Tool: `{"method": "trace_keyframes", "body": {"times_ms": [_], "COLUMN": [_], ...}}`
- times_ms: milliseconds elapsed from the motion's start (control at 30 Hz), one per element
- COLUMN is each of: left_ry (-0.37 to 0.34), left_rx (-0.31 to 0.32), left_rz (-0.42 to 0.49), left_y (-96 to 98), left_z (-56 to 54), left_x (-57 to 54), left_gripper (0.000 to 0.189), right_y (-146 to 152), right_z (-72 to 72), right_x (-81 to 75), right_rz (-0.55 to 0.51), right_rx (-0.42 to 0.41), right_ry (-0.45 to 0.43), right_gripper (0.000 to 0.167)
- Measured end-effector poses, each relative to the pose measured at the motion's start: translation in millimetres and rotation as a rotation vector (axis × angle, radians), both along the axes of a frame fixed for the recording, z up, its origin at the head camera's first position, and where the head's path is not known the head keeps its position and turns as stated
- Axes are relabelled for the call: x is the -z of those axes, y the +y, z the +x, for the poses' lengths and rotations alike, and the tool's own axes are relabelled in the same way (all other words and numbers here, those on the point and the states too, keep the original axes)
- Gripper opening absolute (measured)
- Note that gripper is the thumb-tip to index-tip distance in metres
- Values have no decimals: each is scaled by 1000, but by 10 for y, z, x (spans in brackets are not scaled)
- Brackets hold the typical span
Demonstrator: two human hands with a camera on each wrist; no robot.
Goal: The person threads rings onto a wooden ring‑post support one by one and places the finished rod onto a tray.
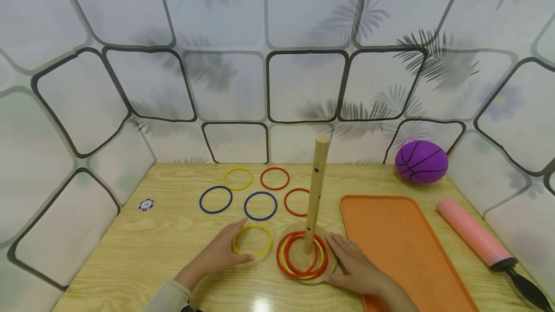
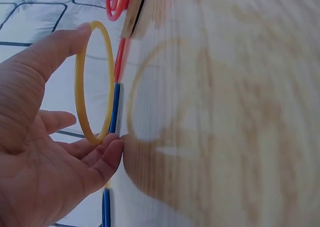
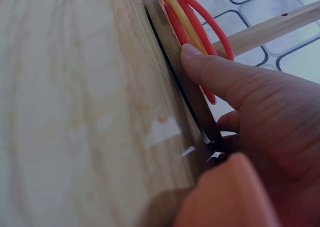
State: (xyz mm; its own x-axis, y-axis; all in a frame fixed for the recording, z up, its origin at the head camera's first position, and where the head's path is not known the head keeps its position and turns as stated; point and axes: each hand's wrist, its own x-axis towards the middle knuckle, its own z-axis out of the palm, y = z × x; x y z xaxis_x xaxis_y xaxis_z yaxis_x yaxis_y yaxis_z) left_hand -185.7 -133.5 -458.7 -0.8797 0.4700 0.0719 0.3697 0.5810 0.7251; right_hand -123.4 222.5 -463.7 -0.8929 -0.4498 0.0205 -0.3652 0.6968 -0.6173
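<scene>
A yellow ring (image 1: 234,243) is held by my left hand (image 1: 223,249), raised off the table. In the left wrist view, the thumb is at one side of that yellow ring (image 2: 80,87) and the fingers are at the other. My right hand (image 1: 359,266) grips the edge of the round wooden base of a ring toss stand (image 1: 318,177). In the right wrist view, the thumb lies over the rim of the base (image 3: 172,54), beside the stacked rings. Red rings (image 1: 279,259) and yellow between them lie around the upright peg.
Beyond my hands lie two blue rings (image 1: 245,208), a yellow ring (image 1: 238,189) and two red rings (image 1: 275,189). An orange tray (image 1: 399,235) is right of the stand. Farther right are a purple ball (image 1: 421,162) and a pink pump (image 1: 472,230). A chip (image 1: 146,204) lies left.
</scene>
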Motion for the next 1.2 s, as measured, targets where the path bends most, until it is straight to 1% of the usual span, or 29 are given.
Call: {"method": "trace_keyframes", "body": {"times_ms": [133, 200, 267, 400, 467, 567, 667, 800, 933, 1100, 1200], "left_ry": [-34, -35, -29, -35, -40, -38, -18, 15, 49, 91, 144], "left_rx": [-5, -13, -20, -26, -13, 21, 53, 63, 75, 107, 116], "left_rz": [25, 27, 20, 16, 22, 41, 52, 61, 74, 99, 88], "left_y": [-22, -26, -27, -12, -5, 12, 32, 69, 119, 182, 205], "left_z": [22, 32, 49, 81, 93, 115, 137, 165, 199, 240, 261], "left_x": [-27, -49, -96, -253, -342, -467, -576, -706, -811, -946, -1040], "left_gripper": [97, 97, 97, 96, 94, 93, 93, 93, 90, 89, 87], "right_y": [1, 2, 5, 6, 4, 0, 0, 8, 12, 4, -1], "right_z": [1, 3, 2, 4, 5, 6, 3, 6, 6, 0, -1], "right_x": [16, 30, 45, 61, 60, 50, 42, 43, 37, 8, -6], "right_rz": [-5, -3, 0, -6, 2, -1, -6, -8, -1, 4, 2], "right_rx": [-1, -1, 2, 12, 5, 1, 1, 10, 10, 1, 2], "right_ry": [-3, 2, 2, -5, 12, 11, -11, -32, -29, -23, -20], "right_gripper": [92, 92, 93, 93, 93, 92, 93, 93, 93, 92, 92]}}
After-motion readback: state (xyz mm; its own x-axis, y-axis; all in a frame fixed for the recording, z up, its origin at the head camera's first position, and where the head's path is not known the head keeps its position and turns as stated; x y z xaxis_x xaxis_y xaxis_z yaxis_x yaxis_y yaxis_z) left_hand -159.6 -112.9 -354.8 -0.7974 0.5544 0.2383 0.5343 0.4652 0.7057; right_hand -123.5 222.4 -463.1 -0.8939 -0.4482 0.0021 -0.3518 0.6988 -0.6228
